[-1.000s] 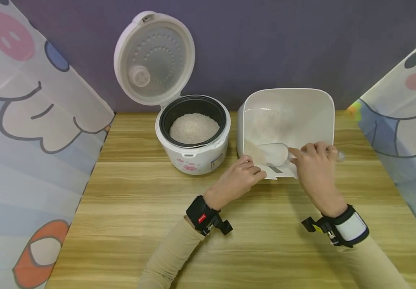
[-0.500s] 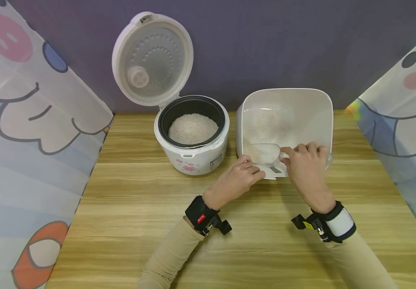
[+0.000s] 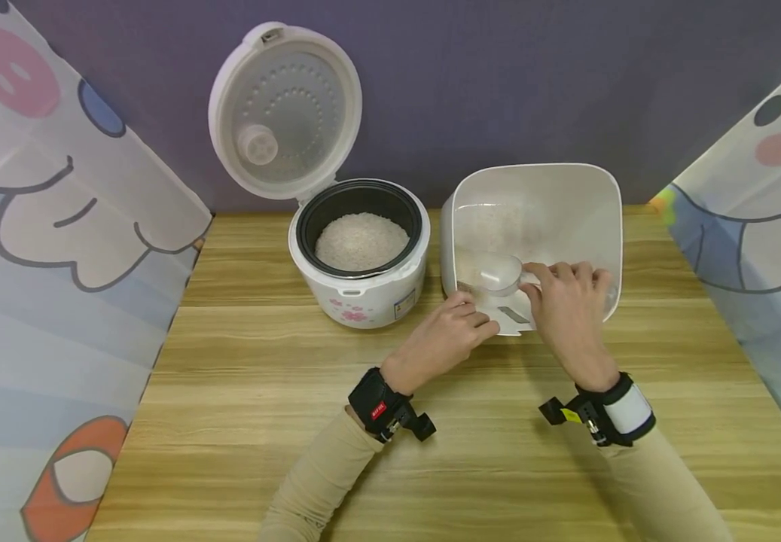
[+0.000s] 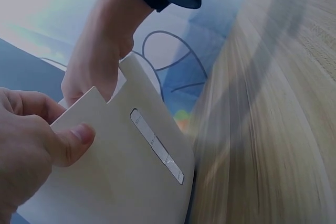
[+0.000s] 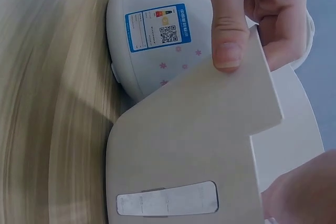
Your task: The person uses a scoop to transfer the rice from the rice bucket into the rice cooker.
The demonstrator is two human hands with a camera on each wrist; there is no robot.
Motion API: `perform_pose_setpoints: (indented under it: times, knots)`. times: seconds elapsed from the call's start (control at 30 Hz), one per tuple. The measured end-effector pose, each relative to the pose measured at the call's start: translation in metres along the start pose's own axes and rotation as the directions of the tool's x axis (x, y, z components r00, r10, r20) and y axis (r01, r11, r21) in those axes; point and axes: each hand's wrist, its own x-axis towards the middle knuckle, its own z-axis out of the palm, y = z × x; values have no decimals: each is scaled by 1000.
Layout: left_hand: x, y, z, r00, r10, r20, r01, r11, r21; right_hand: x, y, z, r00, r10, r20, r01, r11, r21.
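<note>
My left hand (image 3: 447, 331) pinches the front rim of a white rice bin (image 3: 559, 203), thumb outside and fingers over the edge, as the left wrist view also shows. With my right hand (image 3: 569, 312) I grip the handle of a clear scoop (image 3: 502, 272), its bowl inside the bin by the front left corner. Pale rice lies around the bowl, partly hidden by it. In the right wrist view the bin's front wall (image 5: 184, 145) has a notched rim and a narrow window strip (image 5: 168, 199). Only part of my right hand (image 5: 296, 192) shows there.
A white rice cooker (image 3: 363, 302) with pink flowers stands left of the bin, its lid (image 3: 288, 113) raised. White rice (image 3: 363, 242) lies in its dark inner pot (image 3: 315, 245). A grey wall is behind the wooden table (image 3: 241, 391); cartoon-print cloths hang at both sides.
My right hand and the scoop have moved left and slightly away from me, deeper into the bin; the handle's end no longer sticks out past the right rim. My left hand stays at the rim.
</note>
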Motion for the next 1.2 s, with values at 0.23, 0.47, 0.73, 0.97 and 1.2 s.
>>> perform_pose_setpoints:
  times: [0.23, 0.47, 0.73, 0.97, 1.2]
  knots:
    - [0, 0, 0, 1000, 1, -4, -1, 1000, 1, 3, 0, 5, 998, 43, -40, -41, 998, 57]
    - [2, 1, -1, 1000, 3, -3, -3, 1000, 13, 4, 0, 5, 995, 70, -75, -61, 992, 110]
    - [1, 0, -1, 1000, 3, -4, -3, 1000, 27, 6, -2, 1, 984, 100, -145, -79, 986, 149]
    - [1, -1, -3, 1000, -2, 4, 2, 999, 43, 8, 2, -7, 971, 129, -199, -87, 974, 208]
    - [0, -2, -4, 1000, -9, 8, 9, 999, 38, 9, 3, -16, 969, 119, -218, -70, 973, 218]
